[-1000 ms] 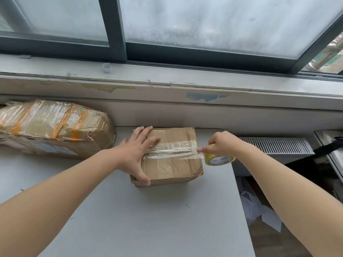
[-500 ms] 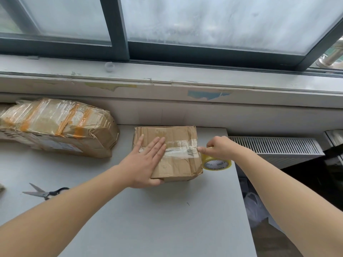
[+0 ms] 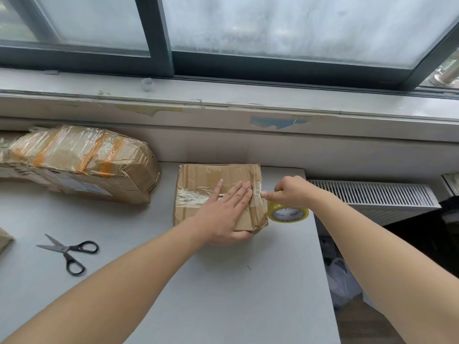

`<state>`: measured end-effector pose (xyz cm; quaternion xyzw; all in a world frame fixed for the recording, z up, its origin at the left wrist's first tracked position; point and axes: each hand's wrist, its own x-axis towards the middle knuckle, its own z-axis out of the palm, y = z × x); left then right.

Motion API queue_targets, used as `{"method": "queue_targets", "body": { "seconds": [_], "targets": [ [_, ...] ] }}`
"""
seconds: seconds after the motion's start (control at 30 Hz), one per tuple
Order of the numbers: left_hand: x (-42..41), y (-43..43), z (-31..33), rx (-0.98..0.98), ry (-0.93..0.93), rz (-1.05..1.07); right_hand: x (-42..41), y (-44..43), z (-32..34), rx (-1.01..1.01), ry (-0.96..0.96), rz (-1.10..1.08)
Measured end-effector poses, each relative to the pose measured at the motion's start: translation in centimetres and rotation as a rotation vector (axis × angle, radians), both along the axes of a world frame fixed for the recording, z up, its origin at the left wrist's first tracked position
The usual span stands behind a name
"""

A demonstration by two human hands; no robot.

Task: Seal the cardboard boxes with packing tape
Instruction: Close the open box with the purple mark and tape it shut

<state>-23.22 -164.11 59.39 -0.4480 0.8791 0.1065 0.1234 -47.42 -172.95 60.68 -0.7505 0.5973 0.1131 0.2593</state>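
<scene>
Head view: left hand [image 3: 223, 214] presses flat on the box [image 3: 211, 175], right hand [image 3: 290, 192] grips the tape roll [image 3: 288, 216]; I judge slack at the edge could wrinkle the strip [image 3: 191, 194].

Found box [image 3: 198, 177] of creased matt brown cardboard under glossy, wrinkled clear tape [image 3: 191, 194]. Noted roll [image 3: 288, 214] of shiny yellowish plastic film, worktop [image 3: 223, 281] smooth matt grey, scissors [image 3: 65, 250] with bare metal blades and glossy black plastic handles.

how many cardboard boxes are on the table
2: the small box under the left hand, the big taped box left of it. A cardboard corner at the left edge may be a third.
</scene>
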Motion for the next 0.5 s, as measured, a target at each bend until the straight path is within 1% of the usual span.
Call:
{"method": "queue_targets", "body": {
  "seconds": [0.1,0.3,0.4,0.5],
  "targets": [
    [2.6,0.6,0.5,0.013,-0.039,0.009,-0.1,-0.1,0.4,0.010,0.010,-0.006],
    [10.0,2.0,2.8,0.011,-0.201,0.103,-0.2,0.1,0.6,0.008,-0.033,-0.005],
    [9.4,2.2,3.1,0.021,-0.244,0.146,-0.1,0.2,0.3,0.005,-0.034,-0.005],
    [6.2,2.5,2.5,0.068,-0.140,0.213,-0.1,0.5,0.1,0.001,-0.037,-0.020]
  ]
}}
